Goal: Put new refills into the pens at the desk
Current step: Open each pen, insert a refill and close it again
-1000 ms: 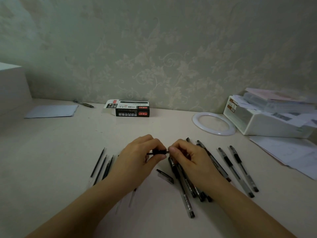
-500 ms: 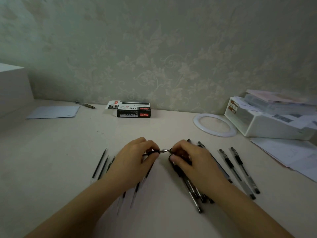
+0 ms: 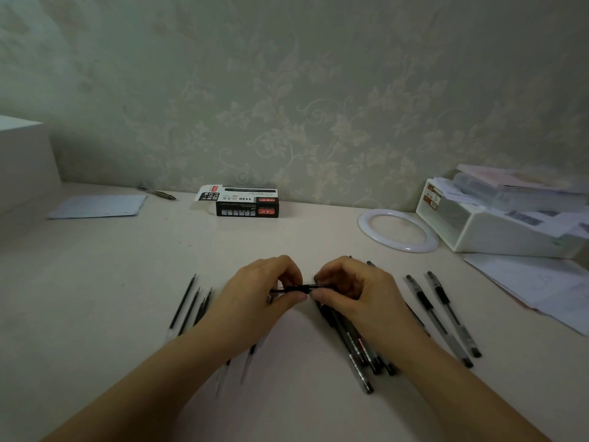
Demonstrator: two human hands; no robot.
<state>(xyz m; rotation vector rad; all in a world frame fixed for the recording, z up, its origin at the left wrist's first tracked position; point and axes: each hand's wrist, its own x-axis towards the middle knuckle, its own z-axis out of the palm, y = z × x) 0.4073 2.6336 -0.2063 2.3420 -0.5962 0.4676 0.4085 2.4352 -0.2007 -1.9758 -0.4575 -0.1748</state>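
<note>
My left hand (image 3: 255, 301) and my right hand (image 3: 353, 295) meet over the middle of the desk (image 3: 95, 282), both pinching one dark pen (image 3: 302, 288) held level between the fingertips. Whether its parts are joined or apart is hidden by my fingers. Several thin black refills (image 3: 188, 304) lie to the left, partly under my left forearm. A heap of pens (image 3: 357, 346) lies under my right hand. Two more pens (image 3: 443, 314) lie side by side further right.
A black and white refill box (image 3: 245, 202) stands near the wall. Left of it lie a lone pen (image 3: 157, 193) and a pale sheet (image 3: 98, 206). A white ring (image 3: 398, 229), a white tray of papers (image 3: 497, 224) and loose sheets (image 3: 541, 282) fill the right.
My hands have closed together again. A short metal tip showed between them half a second ago; now a longer dark pen section spans the gap.
</note>
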